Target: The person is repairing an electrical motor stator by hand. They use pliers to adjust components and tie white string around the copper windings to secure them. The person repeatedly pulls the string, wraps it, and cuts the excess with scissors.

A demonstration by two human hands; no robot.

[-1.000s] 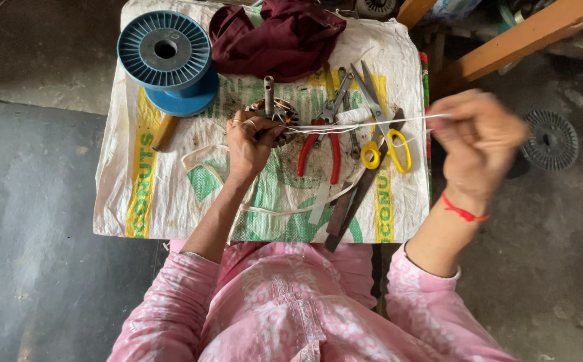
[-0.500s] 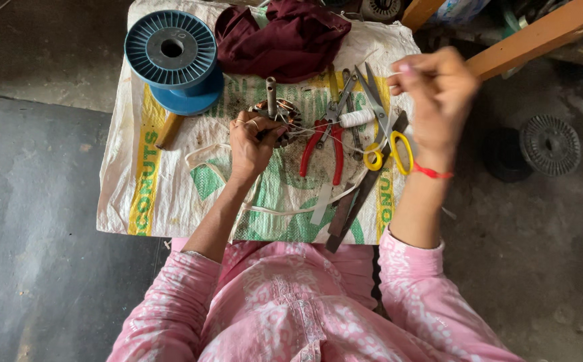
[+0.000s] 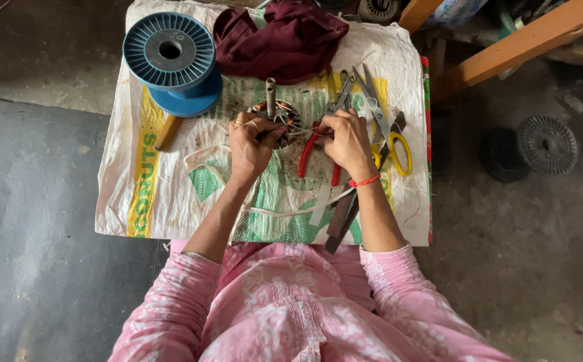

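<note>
Head view, looking straight down at my work surface. My left hand [image 3: 250, 144] is curled over the round motor winding [image 3: 277, 119], fingers bent and pressed against its near-left side; the winding sits mid-table on the printed woven sack [image 3: 171, 194], with a short metal shaft [image 3: 271, 96] sticking up from it. My right hand [image 3: 346, 139] is just right of the winding, fingers bunched together and pinching something thin at the winding's edge. Looks like a pale thread or wire; too small to say which.

Red-handled pliers [image 3: 308, 155] lie between the two hands, partly under the right one. Yellow-handled scissors [image 3: 392, 144] lie just right of the right hand, blades pointing far. A dark flat file [image 3: 340, 218] lies at the near edge, by the right wrist. A white cord [image 3: 285, 211] loops across the sack near me.

Far left: a blue wire spool [image 3: 171, 60] stands on its end. A wooden handle [image 3: 167, 132] pokes out from under it. Far centre: a crumpled maroon cloth [image 3: 281, 40]. Off the table on the right, a dark round part [image 3: 545, 144] sits on the floor, well apart from everything else.
</note>
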